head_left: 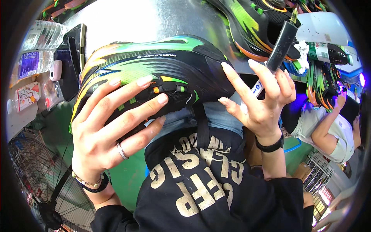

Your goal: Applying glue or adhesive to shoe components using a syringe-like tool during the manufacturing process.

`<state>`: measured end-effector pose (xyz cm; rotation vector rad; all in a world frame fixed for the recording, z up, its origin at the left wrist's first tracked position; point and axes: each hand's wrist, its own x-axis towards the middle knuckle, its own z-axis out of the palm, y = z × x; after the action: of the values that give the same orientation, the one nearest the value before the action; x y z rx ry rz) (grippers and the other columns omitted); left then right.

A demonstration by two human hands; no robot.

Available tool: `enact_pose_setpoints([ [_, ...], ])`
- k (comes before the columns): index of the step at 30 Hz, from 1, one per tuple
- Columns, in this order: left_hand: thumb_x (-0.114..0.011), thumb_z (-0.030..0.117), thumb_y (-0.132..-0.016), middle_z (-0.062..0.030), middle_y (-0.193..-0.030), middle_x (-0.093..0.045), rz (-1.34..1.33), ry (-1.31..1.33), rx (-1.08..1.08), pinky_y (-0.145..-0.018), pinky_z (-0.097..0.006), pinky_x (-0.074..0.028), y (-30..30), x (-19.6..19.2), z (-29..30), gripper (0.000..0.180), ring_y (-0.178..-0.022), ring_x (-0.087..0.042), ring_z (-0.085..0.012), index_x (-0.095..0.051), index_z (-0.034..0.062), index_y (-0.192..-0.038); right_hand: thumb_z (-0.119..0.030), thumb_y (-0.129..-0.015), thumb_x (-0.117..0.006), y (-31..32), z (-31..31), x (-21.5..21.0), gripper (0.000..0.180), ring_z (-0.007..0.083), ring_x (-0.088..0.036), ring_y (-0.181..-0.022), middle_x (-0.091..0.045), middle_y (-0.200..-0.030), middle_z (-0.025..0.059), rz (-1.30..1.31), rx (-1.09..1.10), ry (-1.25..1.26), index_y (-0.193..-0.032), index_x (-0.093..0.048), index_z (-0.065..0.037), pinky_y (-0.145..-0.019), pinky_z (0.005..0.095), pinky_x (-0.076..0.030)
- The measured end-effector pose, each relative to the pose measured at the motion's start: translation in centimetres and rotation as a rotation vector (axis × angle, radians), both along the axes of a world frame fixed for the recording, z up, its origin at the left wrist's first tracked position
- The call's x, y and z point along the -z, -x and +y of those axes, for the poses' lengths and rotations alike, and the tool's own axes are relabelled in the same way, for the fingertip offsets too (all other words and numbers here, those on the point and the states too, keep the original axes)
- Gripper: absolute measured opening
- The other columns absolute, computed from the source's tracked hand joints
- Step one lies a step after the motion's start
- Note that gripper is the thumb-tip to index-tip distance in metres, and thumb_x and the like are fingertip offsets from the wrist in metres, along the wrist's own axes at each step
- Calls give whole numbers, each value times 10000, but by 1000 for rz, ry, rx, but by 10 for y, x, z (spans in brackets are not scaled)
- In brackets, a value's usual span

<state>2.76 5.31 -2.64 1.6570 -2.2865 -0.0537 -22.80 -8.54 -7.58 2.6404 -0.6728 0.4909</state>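
Observation:
A black sports shoe (154,58) with green, yellow and orange patterning lies on its side before me, at the near edge of the metal table. My left hand (110,123) grips it from the near left, fingers spread across its lower side, a ring on one finger. Just off the shoe's right end, my right hand (264,98) holds a black cylindrical tool (280,48) between its fingers. A thin yellowish tip points up and away from it, and a white part runs down into the palm. The right index fingertip is close to the shoe.
More patterned shoes (251,29) lie on the metal table (116,21). At left are a phone (79,46), a clear water bottle (43,34) and a fan (50,208). A dark drink bottle (328,53) lies at far right, beyond which another person (328,131) sits.

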Motion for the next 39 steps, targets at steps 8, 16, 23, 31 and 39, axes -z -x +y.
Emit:
enact_pose_setpoints([
  [8, -701, 184, -653, 21, -1133, -699, 28, -13, 8, -951, -439, -498, 0, -1, -2, 243, -1117, -632, -270, -723, 230, -890, -586, -895, -534, -4, -9, -13, 456, 263, -394, -1120, -499, -1287, 39, -40, -62, 18, -1105, -753, -246, -1011, 387, -300],
  [16, -664, 173, -693, 8, -1131, -699, -1, -2, 41, -947, -429, -500, -2, -4, -5, 190, -1122, -628, -259, -715, 202, -873, -441, -917, -550, 32, -27, -41, 505, 310, -526, -1110, -418, -1259, 199, -479, -44, 3, -1099, -702, 5, -954, 390, -459],
  [23, -615, 185, -723, 13, -1161, -686, -41, 3, 69, -950, -415, -494, -4, -5, -7, 205, -1141, -615, -247, -715, 210, -900, -76, -836, -623, 76, -60, -54, 392, 278, -517, -1163, -510, -1319, 133, -369, 110, -264, -1227, -641, -65, -1012, 376, -405],
  [31, -705, 204, -671, 17, -1155, -687, -13, -20, 44, -969, -459, -475, -5, -10, -17, 253, -1128, -607, -259, -714, 228, -923, 0, -809, -546, 96, -128, -39, 452, 304, -513, -1201, -558, -1295, 84, -97, 111, -365, -1249, -592, -96, -1039, 398, -382],
  [39, -714, 92, -595, 8, -1178, -673, -14, -53, 57, -999, -506, -462, -11, -16, -29, 432, -1124, -599, -284, -710, 239, -1002, 14, -767, -491, 75, -165, -18, 468, 286, -518, -1204, -574, -1276, 77, -30, 50, -302, -1204, -614, -101, -1035, 414, -399],
])
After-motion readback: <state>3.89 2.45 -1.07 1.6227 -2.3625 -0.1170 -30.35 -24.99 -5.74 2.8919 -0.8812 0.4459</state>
